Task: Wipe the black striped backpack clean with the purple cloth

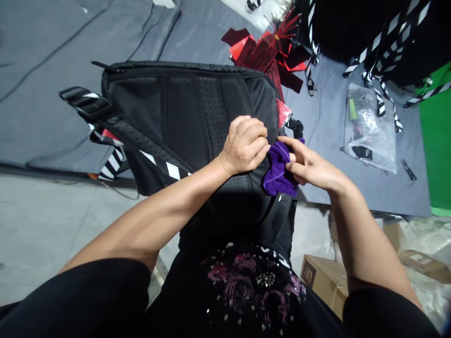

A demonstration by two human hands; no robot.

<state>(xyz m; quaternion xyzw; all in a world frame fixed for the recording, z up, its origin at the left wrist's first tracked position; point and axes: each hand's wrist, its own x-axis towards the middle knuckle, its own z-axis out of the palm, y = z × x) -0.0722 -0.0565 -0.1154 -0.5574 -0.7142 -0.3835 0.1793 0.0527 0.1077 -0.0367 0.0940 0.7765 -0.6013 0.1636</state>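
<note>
A black backpack [183,117] lies on the table edge, its padded back panel and straps turned up. My left hand [244,145] rests on the panel, closed in a fist; its fingertips are hidden, so what it grips cannot be made out. Just right of it, my right hand [308,164] holds a crumpled purple cloth [280,171] between thumb and fingers at the bag's right edge. A shoulder strap [141,136] with white patches runs across the bag's left side. Beside the cloth, a black buckle [295,126] and a red tag [283,112] stick out.
Behind the bag lies a pile of red tags [257,51]. To the right are a clear plastic bag [371,126] and small black snips [408,170] on the grey table cover [317,112]. Black-and-white straps [380,42] hang at top right. Cardboard boxes [326,277] stand below.
</note>
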